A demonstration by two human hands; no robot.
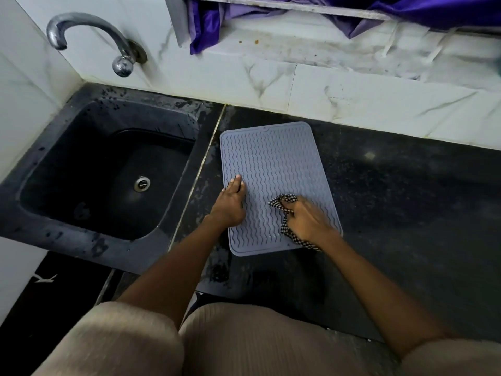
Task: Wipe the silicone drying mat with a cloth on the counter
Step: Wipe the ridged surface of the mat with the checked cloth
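At frame centre, the left hand [230, 203] is pressing flat on the mat [273, 169] while the right hand [305, 222] is clutching the cloth [287, 204]; hard strokes risk sliding the mat.

R hand [305, 222] motion-blurred, hides part of cloth [288, 202].

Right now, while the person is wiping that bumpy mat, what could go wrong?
1. The mat might slide on the dark counter, since only the left hand presses on its left edge.
2. The right hand holds the checked cloth bunched up, so it may skip the grooves.
3. The mat's far end looks unwiped; it could get missed.
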